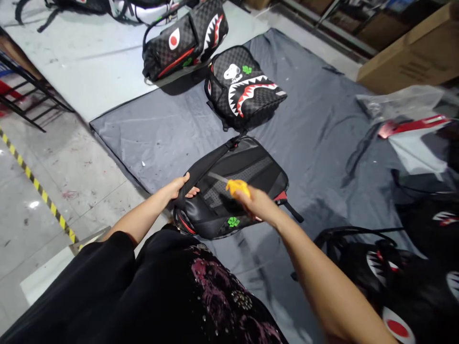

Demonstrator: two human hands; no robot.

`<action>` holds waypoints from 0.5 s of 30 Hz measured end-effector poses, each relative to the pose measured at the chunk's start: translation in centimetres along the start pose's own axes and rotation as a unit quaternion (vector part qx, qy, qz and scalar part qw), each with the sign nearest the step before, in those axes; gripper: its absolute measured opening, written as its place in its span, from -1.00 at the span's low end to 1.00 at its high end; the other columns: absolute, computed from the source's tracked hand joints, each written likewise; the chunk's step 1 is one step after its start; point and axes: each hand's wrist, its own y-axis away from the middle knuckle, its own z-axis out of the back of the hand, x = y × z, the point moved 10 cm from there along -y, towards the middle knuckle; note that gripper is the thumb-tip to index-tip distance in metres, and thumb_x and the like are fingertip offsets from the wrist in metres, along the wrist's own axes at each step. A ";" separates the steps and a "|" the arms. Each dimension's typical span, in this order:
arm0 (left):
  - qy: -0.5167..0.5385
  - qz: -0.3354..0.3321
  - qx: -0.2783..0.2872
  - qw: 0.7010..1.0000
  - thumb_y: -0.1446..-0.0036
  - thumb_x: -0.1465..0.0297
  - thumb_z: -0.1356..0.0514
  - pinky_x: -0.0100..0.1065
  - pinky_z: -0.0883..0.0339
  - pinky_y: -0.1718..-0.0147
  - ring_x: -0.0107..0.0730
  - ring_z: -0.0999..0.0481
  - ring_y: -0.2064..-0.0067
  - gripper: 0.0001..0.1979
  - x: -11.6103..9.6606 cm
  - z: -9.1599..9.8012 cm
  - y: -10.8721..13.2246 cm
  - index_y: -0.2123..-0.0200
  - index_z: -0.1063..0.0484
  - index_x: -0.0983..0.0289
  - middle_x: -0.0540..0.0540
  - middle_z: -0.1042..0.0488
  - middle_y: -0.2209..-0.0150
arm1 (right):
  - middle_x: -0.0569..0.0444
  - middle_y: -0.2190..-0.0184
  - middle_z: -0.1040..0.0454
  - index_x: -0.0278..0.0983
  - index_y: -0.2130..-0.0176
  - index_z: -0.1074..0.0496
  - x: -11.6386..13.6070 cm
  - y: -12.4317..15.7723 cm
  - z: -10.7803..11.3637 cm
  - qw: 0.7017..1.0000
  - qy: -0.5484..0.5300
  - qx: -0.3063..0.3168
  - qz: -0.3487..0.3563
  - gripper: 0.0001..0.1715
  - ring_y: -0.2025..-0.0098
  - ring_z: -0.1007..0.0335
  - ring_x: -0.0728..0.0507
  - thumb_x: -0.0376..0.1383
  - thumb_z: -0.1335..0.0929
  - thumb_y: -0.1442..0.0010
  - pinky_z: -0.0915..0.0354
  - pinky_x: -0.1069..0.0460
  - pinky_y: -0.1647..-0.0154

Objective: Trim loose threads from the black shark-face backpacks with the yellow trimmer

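Observation:
A black backpack [247,167] lies with its padded back panel and straps facing up, close in front of my body. My left hand [181,187] is closed around one of its shoulder straps [208,162] at the left side. Over the back panel, my right hand [256,203] grips a yellow-handled tool [236,186] with a narrow grey blade pointing left toward the strap. Blur hides the tool's exact kind. A green patch [233,221] shows on the backpack's near edge.
Beyond it stand a shark-mouth backpack [247,88] and a checkered bag [184,40]. Several black bags [373,272] crowd the right. A grey cloth [311,124] covers the table. Clear plastic [401,102] and a cardboard box [409,52] are at the far right.

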 end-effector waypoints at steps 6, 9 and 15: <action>-0.120 -0.102 -0.049 0.986 -0.31 0.00 0.14 -0.45 -0.29 0.60 -0.44 -0.41 0.56 -0.36 -1.2 0.1 0.6 0.06 -0.47 0.42 0.20 -0.54 0.43 | 0.09 0.54 -0.50 -0.29 -0.03 -0.39 1.4 1.5 -1.0 0.998 0.011 0.063 0.017 -0.54 0.66 -0.31 -0.02 -0.05 -0.22 -0.33 -0.17 0.12 0.62; -0.335 -0.326 -0.160 0.870 -0.23 0.00 -0.06 -0.23 -0.42 0.15 -0.20 -0.53 0.12 -0.36 -4.5 -1.9 4.2 -0.25 -0.24 0.23 0.25 -0.50 0.04 | 0.12 0.60 -0.44 -0.34 -0.02 -0.36 -3.1 2.7 3.0 0.997 0.029 -0.016 -0.069 -0.53 0.70 -0.29 -0.02 -0.05 -0.19 -0.35 -0.15 0.12 0.66; -0.673 -0.505 -0.116 0.528 -0.10 0.12 -0.27 0.18 0.10 -0.25 0.24 0.20 -0.41 -0.15 1.5 -15.1 9.1 -0.37 0.00 0.17 0.36 0.25 -0.43 | 0.07 0.66 -0.40 -0.38 0.08 -0.40 -11.4 7.5 7.9 0.965 0.085 -0.102 -0.227 -0.52 0.68 -0.33 -0.07 -0.05 -0.19 -0.35 -0.21 0.08 0.62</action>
